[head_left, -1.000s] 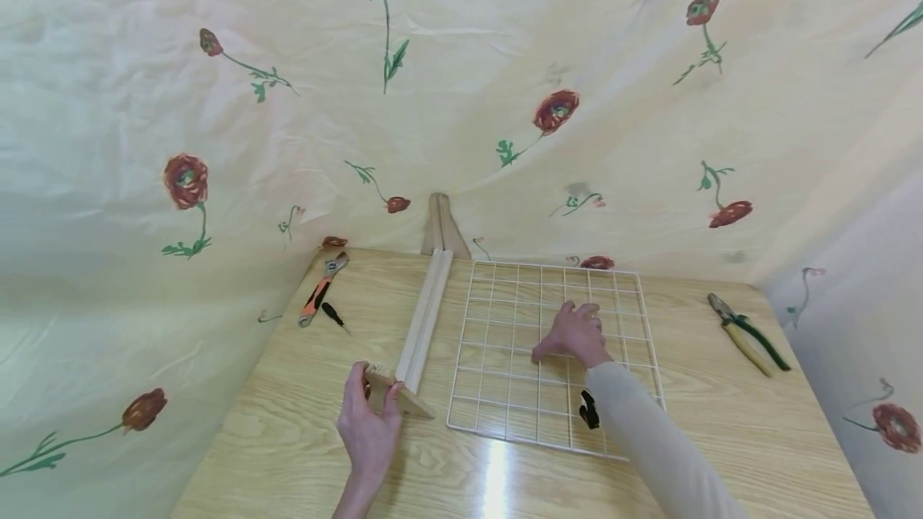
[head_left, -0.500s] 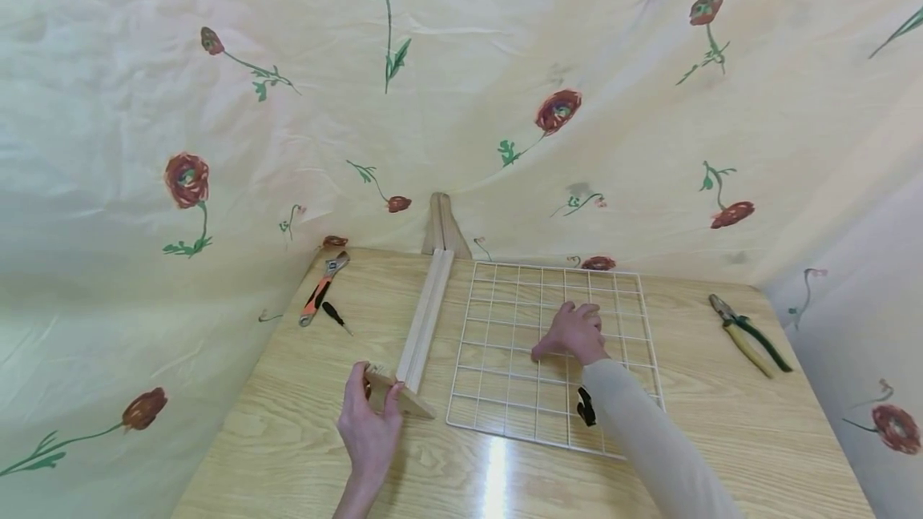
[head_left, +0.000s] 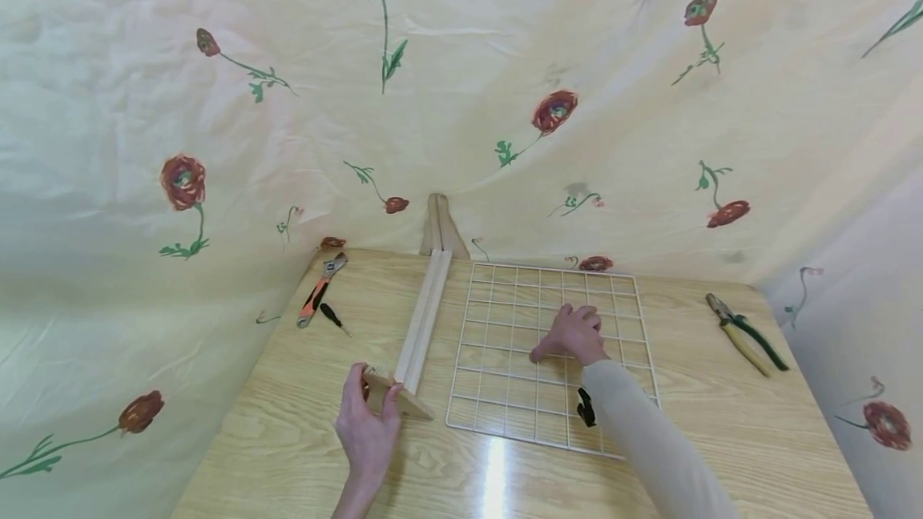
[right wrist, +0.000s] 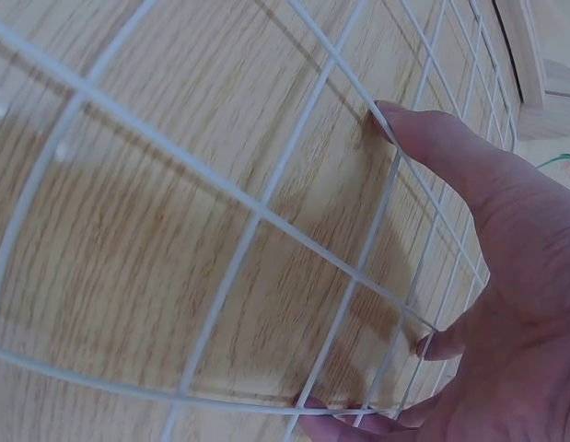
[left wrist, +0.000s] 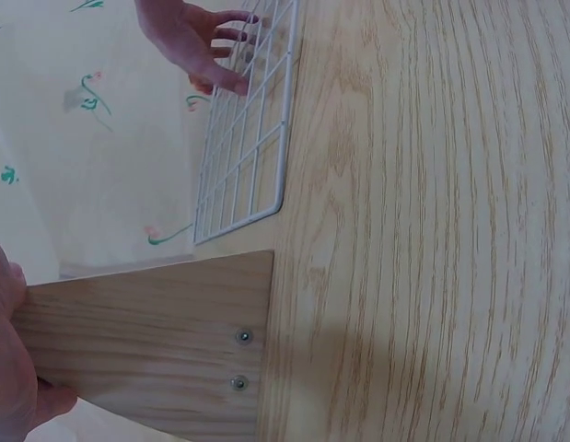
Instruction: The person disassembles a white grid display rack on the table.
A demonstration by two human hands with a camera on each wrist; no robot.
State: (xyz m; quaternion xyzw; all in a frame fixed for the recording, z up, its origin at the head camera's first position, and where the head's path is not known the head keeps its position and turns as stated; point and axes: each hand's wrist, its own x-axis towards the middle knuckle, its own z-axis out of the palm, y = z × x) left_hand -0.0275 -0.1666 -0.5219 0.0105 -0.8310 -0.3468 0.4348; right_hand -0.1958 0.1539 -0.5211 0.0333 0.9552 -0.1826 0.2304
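Note:
My left hand grips the near wooden end board of a wooden stand, thumb on one side and fingers on the other. Two screw heads show in the board's face in the left wrist view. From it a pale grooved wooden rail runs back to a second, tapered end board by the wall. A white wire grid panel lies on the table to the right of the stand. Over its middle my right hand is spread, thumb and fingertips touching the wires; the right wrist view shows this close up.
An adjustable wrench and a small black-handled screwdriver lie at the back left of the wooden table. Pliers with green and yellow handles lie at the right. Flowered cloth hangs behind and at both sides.

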